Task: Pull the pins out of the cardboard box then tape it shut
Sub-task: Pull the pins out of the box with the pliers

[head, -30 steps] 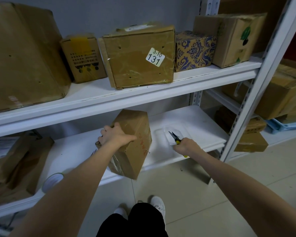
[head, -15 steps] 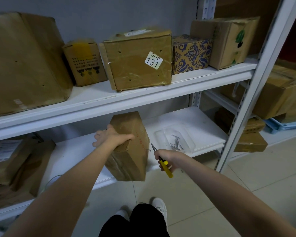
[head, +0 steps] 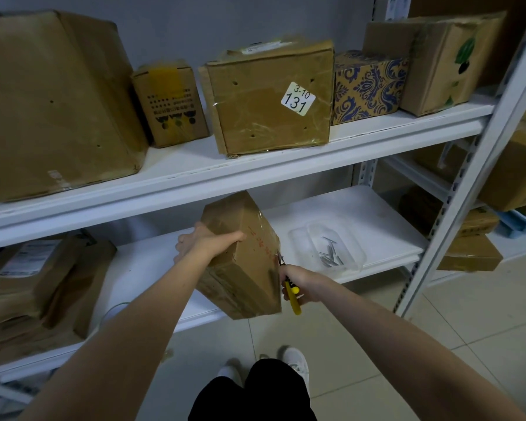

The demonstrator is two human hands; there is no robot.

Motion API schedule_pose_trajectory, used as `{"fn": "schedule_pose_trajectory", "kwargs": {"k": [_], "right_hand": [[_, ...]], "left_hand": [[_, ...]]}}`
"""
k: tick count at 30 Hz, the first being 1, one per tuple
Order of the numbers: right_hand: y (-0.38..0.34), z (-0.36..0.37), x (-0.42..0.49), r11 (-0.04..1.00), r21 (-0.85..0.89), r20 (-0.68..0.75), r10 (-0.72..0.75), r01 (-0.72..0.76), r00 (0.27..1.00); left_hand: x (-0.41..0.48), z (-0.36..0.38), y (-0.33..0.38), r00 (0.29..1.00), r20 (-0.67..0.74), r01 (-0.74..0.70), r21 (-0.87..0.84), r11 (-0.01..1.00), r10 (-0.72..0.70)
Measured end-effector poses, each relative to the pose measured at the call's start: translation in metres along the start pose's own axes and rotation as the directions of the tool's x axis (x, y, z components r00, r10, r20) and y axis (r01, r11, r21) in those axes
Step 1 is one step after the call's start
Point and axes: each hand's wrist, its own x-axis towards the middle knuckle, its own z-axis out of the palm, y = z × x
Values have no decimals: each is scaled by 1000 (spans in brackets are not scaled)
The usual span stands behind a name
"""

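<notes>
While the left hand [head: 205, 246] gripped the tilted cardboard box [head: 249, 275], the right hand [head: 302, 281] held yellow-handled pliers [head: 294, 299] nosing its three-o'clock edge from five o'clock.

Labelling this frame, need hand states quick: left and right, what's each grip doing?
Left hand: closed, holding the tilted cardboard box.
Right hand: closed, holding the yellow-handled pliers, tips at the box's side.

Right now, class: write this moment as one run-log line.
left hand: grips tilted cardboard box | right hand: holds yellow-handled pliers, tip at box's right face | loose pins: in clear tray
</notes>
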Motion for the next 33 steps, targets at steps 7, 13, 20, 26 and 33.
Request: {"fn": "schedule_pose_trajectory", "kwargs": {"k": [7,13,20,26,33], "right_hand": [[-4,1,4,985,158,-20,-72,74,997],[-1,-11,-1,894,447,49,1,-23,999],[-5,-8,-9,996,29,-192,-79,86,978],[0,-39,-25,962,-264,-432,-184,72,883],[10,-88,-30,936,-351,-549,-190,-19,814]], "left_hand": [[-6,6,0,997,-70,21,47,999,-18],[-7,9,-2,995,-99,-3,58,998,9],[-12,14,4,993,-118,-14,117,993,28],[-7,11,3,995,-101,12,74,997,-4],[-16,18,11,993,-113,-7,121,993,21]]}}
